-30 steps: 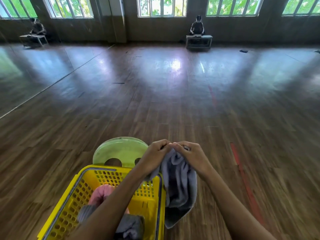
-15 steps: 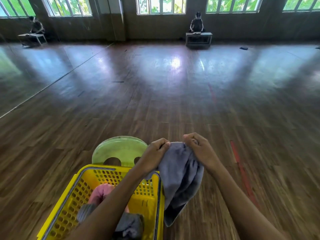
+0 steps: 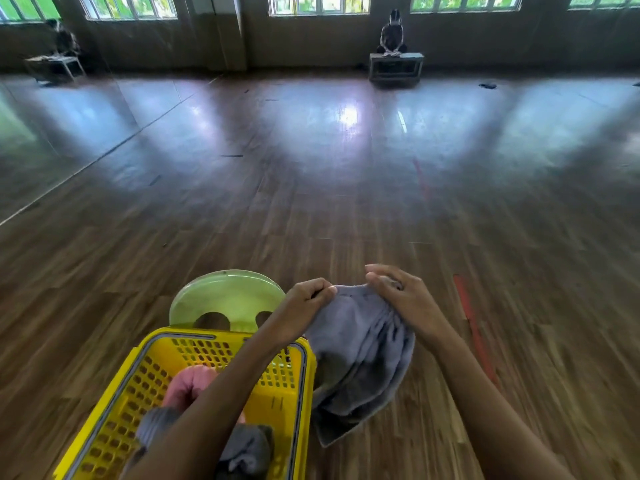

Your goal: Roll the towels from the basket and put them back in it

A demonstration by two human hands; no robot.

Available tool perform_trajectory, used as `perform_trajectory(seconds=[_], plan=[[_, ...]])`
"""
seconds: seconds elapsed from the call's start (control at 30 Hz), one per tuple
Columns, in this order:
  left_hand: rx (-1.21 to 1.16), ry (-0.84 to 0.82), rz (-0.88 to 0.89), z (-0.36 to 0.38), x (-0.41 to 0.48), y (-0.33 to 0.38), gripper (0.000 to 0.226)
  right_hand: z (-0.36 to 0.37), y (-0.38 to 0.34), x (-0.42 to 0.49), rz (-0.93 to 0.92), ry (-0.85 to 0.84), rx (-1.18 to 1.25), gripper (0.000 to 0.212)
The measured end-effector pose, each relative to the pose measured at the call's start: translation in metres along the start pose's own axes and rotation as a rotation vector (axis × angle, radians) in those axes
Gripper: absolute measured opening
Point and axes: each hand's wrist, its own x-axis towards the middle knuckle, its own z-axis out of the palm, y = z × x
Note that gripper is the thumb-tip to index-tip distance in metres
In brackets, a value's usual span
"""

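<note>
Grey terry cloth hangs in the air just right of the basket point(image 3: 277, 403): the grey towel point(image 3: 360, 344) is held up by its top edge, with its lower corner drooping toward the wooden floor point(image 3: 311, 202). The left hand point(image 3: 304, 306) has a narrow grip, thumb and curled fingers pinching one end of that edge. The right hand point(image 3: 405, 299) is curled over the other end, where the cloth is gathered in soft folds.

The step looks like spreading the towel before rolling it. To do it well, draw the two grips apart until the top edge runs taut and straight, and let the bunched folds under the right hand fall open. Then lay or fold it flat so the roll starts from an even edge.

The cloth is thick, limp and slightly fuzzy, so it will sag and crease wherever it is unsupported. The basket is stiff yellow plastic with a perforated lattice wall and a dark rim line. Inside lie a pink towel point(image 3: 188, 386), rounded like a roll, and darker grey towels point(image 3: 242, 448). Behind it stands a smooth pale-green stool point(image 3: 225, 296) with cut-out holes
</note>
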Motion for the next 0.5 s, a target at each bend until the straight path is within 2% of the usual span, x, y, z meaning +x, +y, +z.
perform_trajectory(seconds=[0.07, 0.1, 0.2, 0.3, 0.5], plan=[[0.042, -0.018, 0.018, 0.014, 0.010, 0.008, 0.022, 0.009, 0.001, 0.000, 0.056, -0.104, 0.035, 0.024], [0.057, -0.020, 0.019, 0.019, 0.014, 0.011, 0.021, 0.011, 0.001, -0.002, 0.063, -0.093, 0.068, 0.019], [0.041, -0.033, 0.008, 0.025, 0.018, 0.015, 0.021, -0.009, 0.003, -0.007, 0.003, 0.095, 0.157, 0.026], [0.009, -0.126, -0.020, 0.024, 0.015, 0.005, 0.026, -0.038, 0.007, -0.021, 0.015, 0.270, 0.146, 0.024], [0.116, -0.225, 0.101, 0.062, 0.027, 0.016, 0.035, -0.072, 0.007, -0.082, 0.069, 0.518, 0.118, 0.023]])
